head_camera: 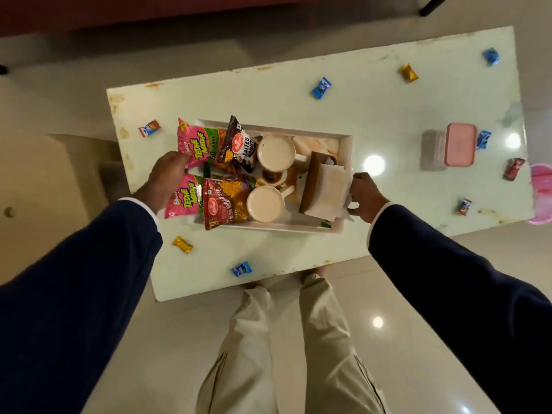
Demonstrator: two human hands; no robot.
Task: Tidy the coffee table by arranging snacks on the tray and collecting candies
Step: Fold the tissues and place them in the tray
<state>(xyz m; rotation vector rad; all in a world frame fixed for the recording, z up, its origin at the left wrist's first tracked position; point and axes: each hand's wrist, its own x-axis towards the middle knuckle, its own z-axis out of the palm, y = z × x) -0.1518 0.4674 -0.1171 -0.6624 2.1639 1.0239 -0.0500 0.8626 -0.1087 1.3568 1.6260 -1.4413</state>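
The tray (pixel 346 138) stands near the middle of the tabletop (pixel 373 115), and it is already quite full. On its left part lie four snack packets: two pink ones with the words "TEDHE MEDHE", the upper pink packet (pixel 197 141) and the lower pink packet (pixel 182 198), a dark packet (pixel 239 141) that reads "SALTED" and, I think, "PEANUTS", and a red packet (pixel 224 201) whose label I read only partly as "BHUJIA SEV". The upper pink packet also shows "50% FREE". Beside them stand two cups (pixel 265 203) with a pale drink, and a brown tissue holder (pixel 316 183) with white napkins.

The left hand (pixel 167 177) is at the lower corner of the upper pink packet and its fingers seem to pinch it, though the view is not sharp there. The right hand (pixel 366 195) has its fingers curled on the white napkins at the right end of the tray.

So the snack part looks nearly done. The candies are not collected: about ten wrapped candies, such as a blue candy (pixel 321 88) and a yellow candy (pixel 182 245), lie scattered over the tabletop. A pink-lidded box (pixel 460 144) stands to the right, perhaps meant for them.
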